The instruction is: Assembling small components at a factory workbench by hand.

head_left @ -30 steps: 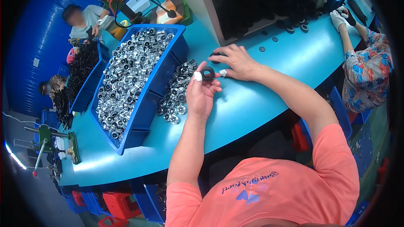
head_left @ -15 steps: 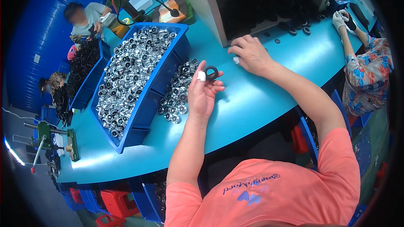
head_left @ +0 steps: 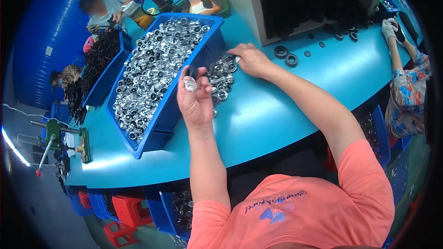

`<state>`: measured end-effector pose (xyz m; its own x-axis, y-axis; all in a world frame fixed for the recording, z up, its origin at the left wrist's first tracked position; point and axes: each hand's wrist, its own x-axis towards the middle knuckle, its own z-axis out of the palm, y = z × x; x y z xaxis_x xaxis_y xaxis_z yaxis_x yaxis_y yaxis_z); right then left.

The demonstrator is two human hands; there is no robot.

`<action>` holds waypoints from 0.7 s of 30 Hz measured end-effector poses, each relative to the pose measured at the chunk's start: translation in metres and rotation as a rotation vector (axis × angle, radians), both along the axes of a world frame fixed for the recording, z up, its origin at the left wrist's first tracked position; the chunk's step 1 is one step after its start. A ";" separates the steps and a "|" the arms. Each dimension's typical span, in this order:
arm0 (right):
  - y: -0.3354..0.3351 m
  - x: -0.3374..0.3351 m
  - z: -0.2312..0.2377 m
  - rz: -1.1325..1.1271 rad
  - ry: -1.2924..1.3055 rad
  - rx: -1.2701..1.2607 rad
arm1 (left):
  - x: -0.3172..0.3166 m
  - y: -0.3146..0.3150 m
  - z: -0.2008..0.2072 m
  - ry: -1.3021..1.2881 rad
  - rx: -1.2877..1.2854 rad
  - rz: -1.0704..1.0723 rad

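My left hand (head_left: 196, 103) is raised beside the long blue bin, its thumb and fingers closed round a black ring (head_left: 191, 71). A white wrap covers one of its fingertips. My right hand (head_left: 253, 61) reaches over the tabletop, palm down with fingers apart, its fingertips at the edge of a loose pile of shiny metal parts with black centres (head_left: 223, 79). It also has a white wrap on a digit. The blue bin (head_left: 159, 131) is heaped with the same kind of metal parts. Two black rings (head_left: 291, 60) lie on the table to the right of my right hand.
A pale box-shaped cabinet (head_left: 244, 7) holding many dark round pieces stands at the back, with small black discs (head_left: 308, 54) before it. At right is a co-worker's gloved hand (head_left: 390, 28). A green hand press (head_left: 54, 134) and red stools (head_left: 131, 211) are at left.
My right hand has moved left, from in front of the cabinet to the loose metal parts. My left hand has shifted left with the black ring. Two black rings now show where the right hand was.
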<state>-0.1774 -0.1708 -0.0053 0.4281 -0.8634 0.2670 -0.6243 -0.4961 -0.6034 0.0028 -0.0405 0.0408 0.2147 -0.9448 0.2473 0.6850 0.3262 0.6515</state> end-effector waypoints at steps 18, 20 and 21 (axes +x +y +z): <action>0.010 -0.005 -0.001 0.134 -0.065 -0.087 | -0.029 -0.002 -0.009 0.086 0.215 -0.196; 0.011 -0.004 0.001 0.155 -0.074 -0.084 | -0.031 -0.002 -0.010 0.071 0.242 -0.196; 0.011 -0.004 0.002 0.163 -0.075 -0.089 | -0.032 -0.002 -0.010 0.081 0.247 -0.206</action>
<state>-0.1811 -0.1596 -0.0036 0.5366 -0.7556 0.3757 -0.4861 -0.6407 -0.5943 -0.0287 -0.0422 0.0306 0.0219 -0.9997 -0.0051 0.7727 0.0137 0.6346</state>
